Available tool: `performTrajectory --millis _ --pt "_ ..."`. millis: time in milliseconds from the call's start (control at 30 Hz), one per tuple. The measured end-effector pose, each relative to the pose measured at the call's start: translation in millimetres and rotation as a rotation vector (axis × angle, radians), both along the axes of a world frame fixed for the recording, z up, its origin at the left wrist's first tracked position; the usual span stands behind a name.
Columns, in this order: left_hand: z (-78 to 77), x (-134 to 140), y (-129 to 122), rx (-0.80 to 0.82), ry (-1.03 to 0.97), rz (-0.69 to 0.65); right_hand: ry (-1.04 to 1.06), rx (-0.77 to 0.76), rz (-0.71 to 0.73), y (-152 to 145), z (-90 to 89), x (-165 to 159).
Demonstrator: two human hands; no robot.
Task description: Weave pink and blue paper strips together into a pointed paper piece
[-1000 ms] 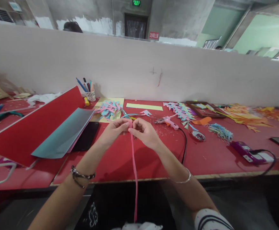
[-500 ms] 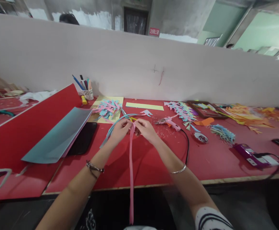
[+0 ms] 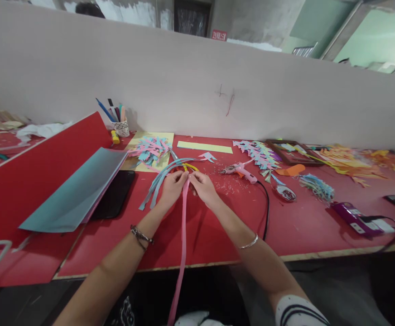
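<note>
A long pink paper strip [image 3: 184, 231] hangs from my fingertips past the table edge toward my lap. My left hand [image 3: 173, 185] pinches its upper end, and my right hand [image 3: 202, 186] grips the same end just beside it. Blue paper strips [image 3: 158, 181] lie to the left of my left hand, curving behind it. Yellow handles [image 3: 192, 167], perhaps of scissors, show just beyond my fingertips. A small folded pink and blue piece [image 3: 207, 156] rests farther back.
To the right lie a pink glue gun [image 3: 240, 172] with a black cord, a small dish [image 3: 286, 193] and a purple power strip [image 3: 355, 219]. A pile of cut strips [image 3: 151, 150], blue sheets [image 3: 78, 194], a black tablet-like object [image 3: 114, 197] and a pen cup [image 3: 121, 127] stand left.
The view has shifted slightly. Both hands stay together on the pink strip, whose lower end has swung a little to the left. More of the yellow handles shows.
</note>
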State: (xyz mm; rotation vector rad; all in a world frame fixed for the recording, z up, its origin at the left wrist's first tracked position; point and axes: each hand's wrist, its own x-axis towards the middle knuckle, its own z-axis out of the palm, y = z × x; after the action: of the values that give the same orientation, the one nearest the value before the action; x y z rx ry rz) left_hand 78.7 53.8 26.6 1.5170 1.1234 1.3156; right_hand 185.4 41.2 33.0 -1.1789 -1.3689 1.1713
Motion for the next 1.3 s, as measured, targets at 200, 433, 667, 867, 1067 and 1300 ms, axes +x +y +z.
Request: performTrajectory --millis 200,433,667,867,1067,1300 --pt "-5.0 -2.6 -2.7 -0.038 -0.023 -0.011 0.026 -0.035 -0.055 -3.9 -2.0 -4.6" --pt "-2.0 1.2 -9.7 -0.020 0.038 -0.013 0.036 0.050 -0.127 -2.5 -6.6 -3.5" --pt "-0.5 0.3 -13.1 0.007 0.052 0.044 -0.045 0.094 -0.034 -2.1 -12.0 -7.1" --pt "-1.0 -1.5 -13.4 -0.006 0.019 0.082 -0.041 0.076 -0.029 -3.0 -12.5 -6.3" --pt "-5.2 3.8 -11.0 -0.065 0.003 -0.034 0.016 0.097 -0.158 -1.5 -9.3 -4.8" --pt "-5.6 2.0 -10.4 -0.102 -0.034 -0.016 -0.042 0.144 -0.110 -1.8 -12.2 -6.0"
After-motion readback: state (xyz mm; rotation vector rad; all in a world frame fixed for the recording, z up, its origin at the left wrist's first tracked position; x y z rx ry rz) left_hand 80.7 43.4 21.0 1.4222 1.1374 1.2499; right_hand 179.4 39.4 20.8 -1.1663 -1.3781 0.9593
